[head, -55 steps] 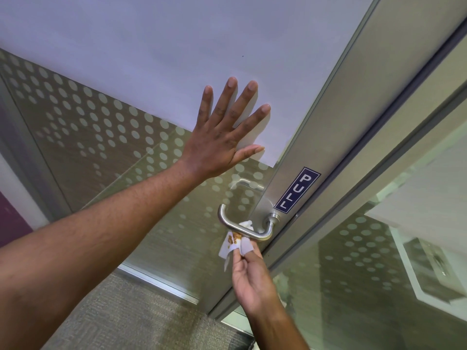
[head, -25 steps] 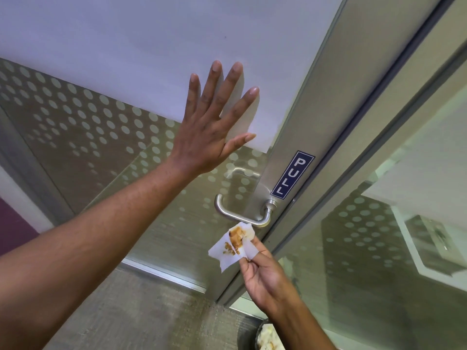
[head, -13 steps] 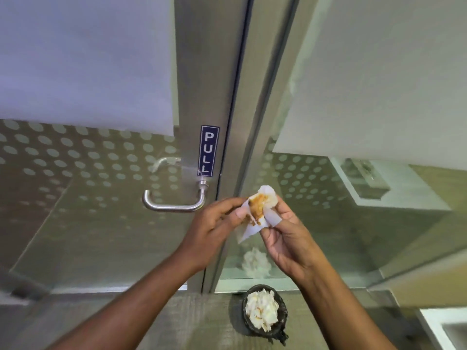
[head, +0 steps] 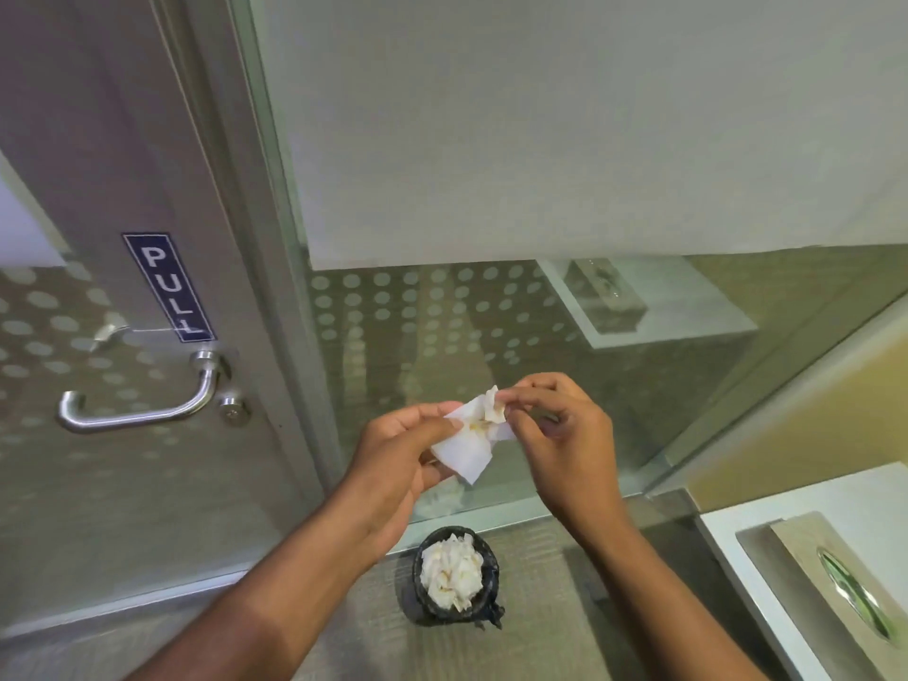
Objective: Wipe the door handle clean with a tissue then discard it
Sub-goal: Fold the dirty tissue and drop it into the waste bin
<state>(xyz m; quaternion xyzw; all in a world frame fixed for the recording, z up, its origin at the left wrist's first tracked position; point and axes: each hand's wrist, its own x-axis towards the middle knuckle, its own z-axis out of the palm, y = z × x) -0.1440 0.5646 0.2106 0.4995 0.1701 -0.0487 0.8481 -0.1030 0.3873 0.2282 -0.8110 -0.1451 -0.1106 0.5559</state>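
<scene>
Both hands pinch one soiled tissue (head: pixel 469 437) in mid-air above the floor: the left hand (head: pixel 398 459) grips its lower fold, the right hand (head: pixel 555 435) nips the crumpled top between fingertips. The single bin (head: pixel 454 575) on the floor stands directly below, heaped with used tissues; a loose drop could well bounce off the pile onto the floor. One door handle (head: pixel 142 410), well apart at left, looks clean. Count: two hands, one tissue held, one bin, one handle.

soft, even indoor light; faint reflections on the glass panel (head: pixel 614 385); wide-angle bending at edges; slight blur throughout.
</scene>
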